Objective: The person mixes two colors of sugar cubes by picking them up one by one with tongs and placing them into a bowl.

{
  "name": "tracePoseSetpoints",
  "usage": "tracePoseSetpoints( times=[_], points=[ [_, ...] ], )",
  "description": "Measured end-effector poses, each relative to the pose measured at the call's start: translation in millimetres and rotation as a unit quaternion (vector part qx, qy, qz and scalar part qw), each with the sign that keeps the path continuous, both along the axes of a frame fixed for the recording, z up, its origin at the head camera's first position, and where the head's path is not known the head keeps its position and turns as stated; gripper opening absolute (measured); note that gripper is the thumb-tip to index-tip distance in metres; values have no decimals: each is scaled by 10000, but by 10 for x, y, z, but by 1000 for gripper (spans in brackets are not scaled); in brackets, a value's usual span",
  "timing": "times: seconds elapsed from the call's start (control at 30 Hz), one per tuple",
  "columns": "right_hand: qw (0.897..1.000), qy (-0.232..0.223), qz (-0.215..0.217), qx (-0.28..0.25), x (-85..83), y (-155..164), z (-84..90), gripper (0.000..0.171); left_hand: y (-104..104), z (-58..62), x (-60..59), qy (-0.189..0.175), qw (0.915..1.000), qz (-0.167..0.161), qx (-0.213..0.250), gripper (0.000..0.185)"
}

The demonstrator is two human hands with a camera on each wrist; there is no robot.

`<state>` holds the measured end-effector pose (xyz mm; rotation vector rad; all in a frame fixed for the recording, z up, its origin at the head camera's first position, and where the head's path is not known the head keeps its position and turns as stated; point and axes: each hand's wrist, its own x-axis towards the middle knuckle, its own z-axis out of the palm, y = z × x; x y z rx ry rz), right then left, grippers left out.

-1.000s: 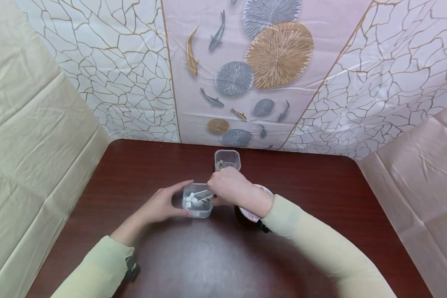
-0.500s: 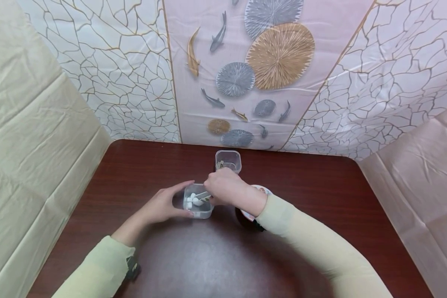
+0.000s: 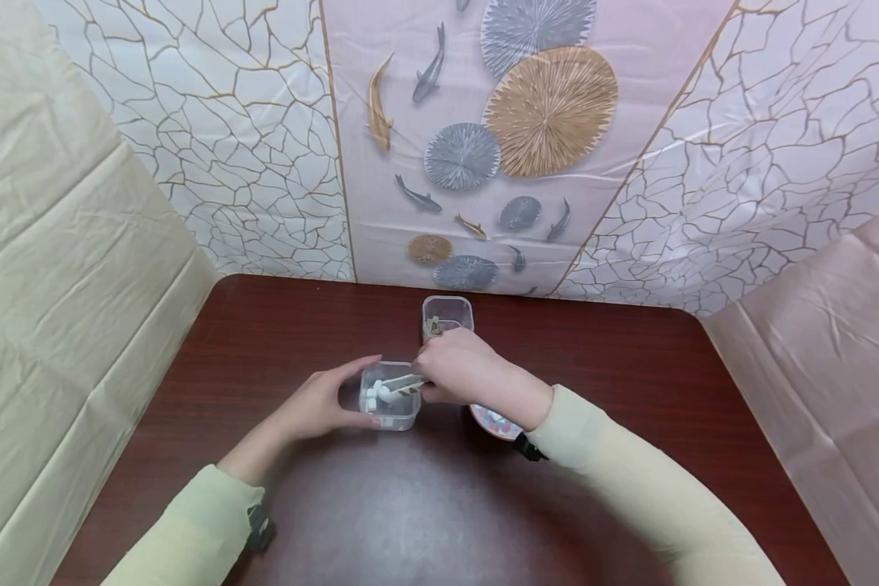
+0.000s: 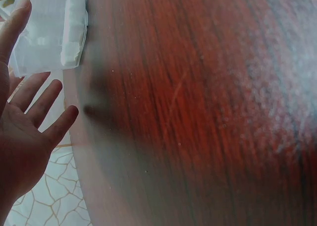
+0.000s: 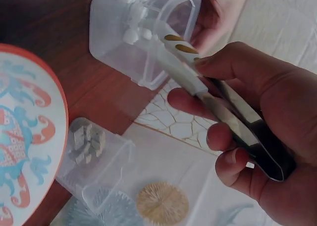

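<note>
In the head view my left hand (image 3: pixel 315 404) holds a clear plastic container (image 3: pixel 403 422) from its left side, thumb at the near wall and a finger at the far wall. The other fingers are spread apart in the left wrist view. Several small white pieces (image 3: pixel 371 399) lie in the container. My right hand (image 3: pixel 460 366) grips a pair of tongs (image 5: pixel 185 73) with metal arms and pale tips. Those tips reach into the container beside the white pieces; whether they pinch one I cannot tell.
Behind my right hand stands a second clear container (image 3: pixel 448 306) with grey-brown pieces (image 5: pixel 89 142) in it. A patterned dish with an orange rim (image 5: pixel 62 94) sits under my right forearm, partly hidden. Patterned cloth (image 3: pixel 271 163) closes off the table's back edge.
My right hand shifted slightly left, then back to the right with the tongs. The tips have stayed within the container. My left hand and the container look unmoved.
</note>
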<state>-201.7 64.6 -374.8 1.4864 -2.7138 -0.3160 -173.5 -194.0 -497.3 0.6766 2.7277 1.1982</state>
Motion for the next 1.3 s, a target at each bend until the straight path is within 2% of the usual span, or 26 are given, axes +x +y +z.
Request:
tracePoseSetpoints(
  times=[0.3, 0.57, 0.97, 1.3],
  points=[
    [9952, -272, 205, -914, 88, 334, 192, 12, 23, 18, 1, -23, 10000, 17, -46, 98],
    [9909, 31, 326, -1302, 162, 665, 295, 11, 31, 17, 12, -82, 9999, 71, -73, 99],
    [9882, -148, -149, -1519, 218, 1229, 334, 19, 25, -1, 11, -64, 9999, 83, -35, 99],
    [9863, -119, -692, -1490, 274, 1638, 227, 20, 36, 0, 5, 14, 10000, 4, -33, 98]
  ],
)
